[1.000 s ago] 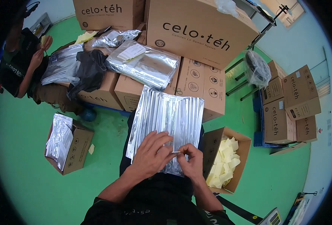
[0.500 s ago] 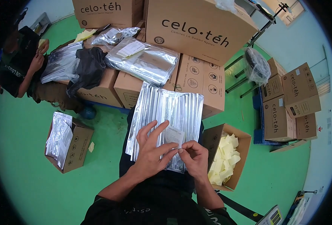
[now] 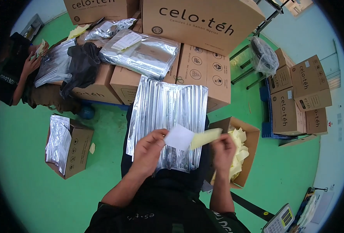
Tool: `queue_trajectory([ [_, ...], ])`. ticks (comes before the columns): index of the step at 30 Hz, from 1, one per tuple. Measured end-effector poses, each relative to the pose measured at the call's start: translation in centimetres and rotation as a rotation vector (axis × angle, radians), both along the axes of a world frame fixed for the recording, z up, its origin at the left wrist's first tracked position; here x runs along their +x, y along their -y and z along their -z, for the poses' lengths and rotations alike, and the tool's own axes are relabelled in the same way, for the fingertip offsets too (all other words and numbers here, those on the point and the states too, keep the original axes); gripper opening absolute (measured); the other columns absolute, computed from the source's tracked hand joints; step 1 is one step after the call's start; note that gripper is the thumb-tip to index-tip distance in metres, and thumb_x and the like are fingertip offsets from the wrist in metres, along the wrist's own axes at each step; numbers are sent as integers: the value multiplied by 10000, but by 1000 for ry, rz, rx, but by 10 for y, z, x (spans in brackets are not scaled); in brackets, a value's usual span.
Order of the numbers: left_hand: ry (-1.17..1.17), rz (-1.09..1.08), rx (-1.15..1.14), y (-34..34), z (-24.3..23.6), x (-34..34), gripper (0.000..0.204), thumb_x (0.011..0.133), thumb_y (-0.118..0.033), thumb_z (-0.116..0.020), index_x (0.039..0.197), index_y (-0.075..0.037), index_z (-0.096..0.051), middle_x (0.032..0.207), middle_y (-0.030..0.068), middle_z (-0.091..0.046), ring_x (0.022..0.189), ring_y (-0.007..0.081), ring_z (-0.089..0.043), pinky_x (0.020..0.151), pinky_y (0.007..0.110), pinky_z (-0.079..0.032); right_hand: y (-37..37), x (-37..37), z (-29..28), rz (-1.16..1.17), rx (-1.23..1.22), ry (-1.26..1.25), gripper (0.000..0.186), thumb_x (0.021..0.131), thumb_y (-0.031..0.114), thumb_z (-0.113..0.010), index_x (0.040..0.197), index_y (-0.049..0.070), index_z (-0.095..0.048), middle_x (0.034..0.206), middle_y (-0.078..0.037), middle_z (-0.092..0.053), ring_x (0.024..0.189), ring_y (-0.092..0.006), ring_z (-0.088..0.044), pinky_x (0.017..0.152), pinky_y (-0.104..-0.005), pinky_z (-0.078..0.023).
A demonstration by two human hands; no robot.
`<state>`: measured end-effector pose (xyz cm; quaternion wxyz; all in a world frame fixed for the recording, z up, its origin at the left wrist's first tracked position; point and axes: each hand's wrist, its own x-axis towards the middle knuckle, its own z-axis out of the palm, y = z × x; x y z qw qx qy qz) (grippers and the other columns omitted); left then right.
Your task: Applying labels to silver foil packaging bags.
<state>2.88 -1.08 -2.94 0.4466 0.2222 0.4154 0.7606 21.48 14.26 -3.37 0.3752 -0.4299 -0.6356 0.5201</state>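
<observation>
Glossy, creased silver foil pouches stacked on the lap. Matt white paper label and pale yellow backing strip, both smooth. Dull brown corrugated cardboard boxes. Smooth, faintly shiny green floor.

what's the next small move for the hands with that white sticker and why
Probably pull the pale yellow backing strip fully clear with the right hand and drop it in the open cardboard box of yellow strips beside it. The left hand pinches the white square label, which looks nearly peeled off, above the stack of silver foil pouches.
</observation>
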Motion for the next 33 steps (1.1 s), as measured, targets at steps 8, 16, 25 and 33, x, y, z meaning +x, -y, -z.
queue_trajectory([
  [8, -561, -239, -81, 0, -12, -16, 71, 877, 35, -666, 941, 11, -648, 1092, 155, -669, 1002, 233, -665, 902, 327, -512, -79, 116, 41, 539, 417, 614, 179, 881, 72, -652, 1016, -45, -635, 899, -145, -662, 812, -222, -625, 727, -340, -508],
  [16, -1332, -270, 124, -28, -14, 26, 278, 680, -70, -858, 898, -13, -695, 1013, 111, -683, 969, 281, -678, 816, 369, -555, 35, -12, -35, -275, -224, 99, 182, 950, 110, -653, 1073, -23, -672, 986, -61, -687, 936, -107, -619, 856, -269, -494],
  [25, -1528, -282, -616, -1, 20, -23, 452, 770, -196, -804, 1139, -19, -615, 1100, 128, -585, 952, 316, -584, 832, 429, -487, 5, -10, -30, -76, -74, -113, 225, 993, 115, -597, 1122, -58, -660, 1016, -95, -712, 871, -131, -658, 768, -276, -537],
  [33, -1344, -261, -695, 1, 29, -29, 323, 802, -106, -753, 1077, -10, -614, 872, 148, -621, 778, 321, -604, 756, 430, -494, 6, -8, -23, -69, -102, -133, 227, 993, 135, -607, 1119, -47, -660, 1014, -87, -711, 848, -117, -651, 750, -264, -536],
])
